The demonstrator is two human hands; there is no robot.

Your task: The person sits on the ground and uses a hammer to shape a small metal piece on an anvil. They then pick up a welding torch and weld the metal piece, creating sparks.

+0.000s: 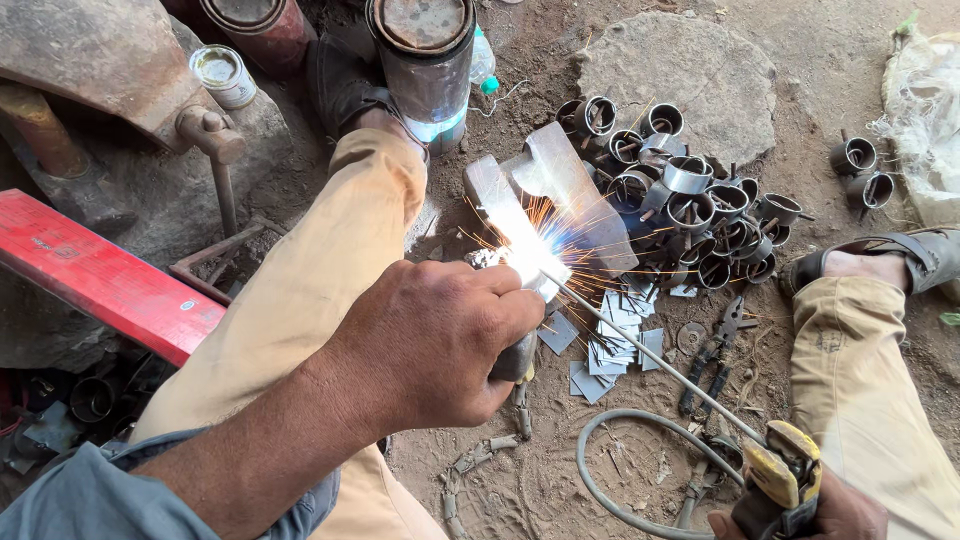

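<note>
Weld in progress: our left hand [425, 340] grips the small metal piece [515, 355]; our right hand [830, 515] clasps the electrode holder [785, 480], rod [650, 360] sparking. Finished rings [690, 210] lie far right, flat plates [610, 350] unwelded.

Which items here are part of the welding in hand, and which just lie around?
In use: left hand on a small metal piece; right hand holding the yellow electrode holder; thin welding rod; angled steel block.

Lying about: pile of short metal rings; dark pliers; flat metal squares; small white tin.

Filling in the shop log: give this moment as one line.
left hand: grips small metal piece | right hand: holds electrode holder | rod tip sparking
</note>
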